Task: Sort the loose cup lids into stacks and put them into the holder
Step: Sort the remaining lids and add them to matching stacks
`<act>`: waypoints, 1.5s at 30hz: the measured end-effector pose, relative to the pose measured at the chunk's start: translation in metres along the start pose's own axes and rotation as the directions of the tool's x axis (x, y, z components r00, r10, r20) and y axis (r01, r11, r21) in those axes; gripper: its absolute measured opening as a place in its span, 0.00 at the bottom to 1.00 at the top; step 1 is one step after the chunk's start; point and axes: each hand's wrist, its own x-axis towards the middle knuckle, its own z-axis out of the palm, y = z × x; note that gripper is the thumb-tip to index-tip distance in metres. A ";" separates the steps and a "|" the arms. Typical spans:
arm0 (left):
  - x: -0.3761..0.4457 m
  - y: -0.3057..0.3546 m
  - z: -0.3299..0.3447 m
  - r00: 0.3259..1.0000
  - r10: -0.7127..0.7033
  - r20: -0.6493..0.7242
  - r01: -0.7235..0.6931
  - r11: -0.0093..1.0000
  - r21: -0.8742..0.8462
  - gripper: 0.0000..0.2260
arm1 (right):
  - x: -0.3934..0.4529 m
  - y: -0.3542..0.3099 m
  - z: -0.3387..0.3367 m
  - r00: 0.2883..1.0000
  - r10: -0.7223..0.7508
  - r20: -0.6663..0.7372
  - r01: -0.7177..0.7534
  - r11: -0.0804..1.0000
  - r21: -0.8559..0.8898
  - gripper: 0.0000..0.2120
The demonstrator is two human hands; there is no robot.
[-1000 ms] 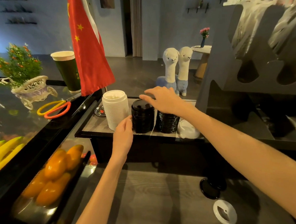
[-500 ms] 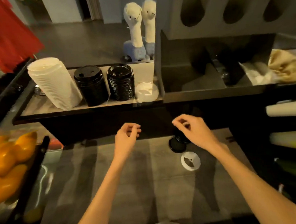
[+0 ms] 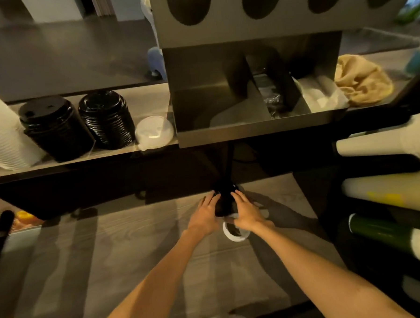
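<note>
A small black lid stack (image 3: 224,203) sits on the lower wooden counter, and a loose white lid (image 3: 235,233) lies just in front of it. My left hand (image 3: 203,216) presses on its left side and my right hand (image 3: 247,211) on its right, fingers curved around it. On the shelf above stand a white lid stack (image 3: 1,135), two black lid stacks (image 3: 56,128) (image 3: 107,120) and a clear lid (image 3: 154,131). The grey metal holder (image 3: 251,131) stands to their right; its left compartment looks bare.
A tan cloth (image 3: 363,80) lies right of the holder. Sleeves of cups (image 3: 373,145) stick out from the right edge. A dark shelf front (image 3: 84,185) overhangs the counter. Orange fruit (image 3: 24,216) shows at the far left.
My view dropped from the shelf to the lower counter. Both hands came down from the shelf stacks and closed in on the black lids from either side.
</note>
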 end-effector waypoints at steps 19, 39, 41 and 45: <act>-0.081 -0.062 0.052 0.982 0.043 -0.182 0.003 0.970 0.244 0.35 | -0.065 0.012 0.048 0.959 -0.279 0.057 0.278 0.960 0.012 0.36; -0.074 -0.069 0.029 0.907 -0.073 -0.415 0.044 0.996 -0.078 0.38 | -0.088 0.018 0.055 0.980 -0.128 -0.154 0.153 0.975 0.160 0.42; -0.083 -0.079 0.020 0.856 -0.214 -0.470 0.114 0.966 -0.232 0.36 | -0.087 0.007 0.049 0.975 -0.131 -0.179 0.170 0.961 0.220 0.41; -0.107 -0.089 -0.003 0.828 -0.283 -0.484 0.067 0.907 -0.416 0.37 | -0.089 -0.033 0.032 0.953 -0.220 -0.206 0.271 0.925 0.267 0.41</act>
